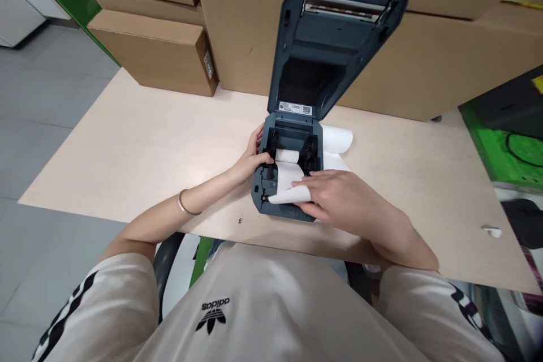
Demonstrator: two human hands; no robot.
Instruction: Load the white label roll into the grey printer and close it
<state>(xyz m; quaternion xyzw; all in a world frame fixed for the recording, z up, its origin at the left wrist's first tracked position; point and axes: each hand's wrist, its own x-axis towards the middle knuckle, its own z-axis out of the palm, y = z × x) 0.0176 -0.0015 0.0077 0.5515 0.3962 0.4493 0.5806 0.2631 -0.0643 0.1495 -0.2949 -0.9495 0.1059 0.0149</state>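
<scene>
A dark grey label printer stands on the table with its lid raised. Inside sits a small white paper roll, and its strip comes forward over the front of the printer. My right hand has its fingers closed on the curled free end of the paper strip, at the printer's front right. On the left side wall, my left hand grips the printer's body, its thumb over the inner edge and its fingers around the outside.
Behind the printer, to the right, lies white rolled paper. Cardboard boxes line the table's back edge, one smaller box at the back left. A small white object rests near the right edge.
</scene>
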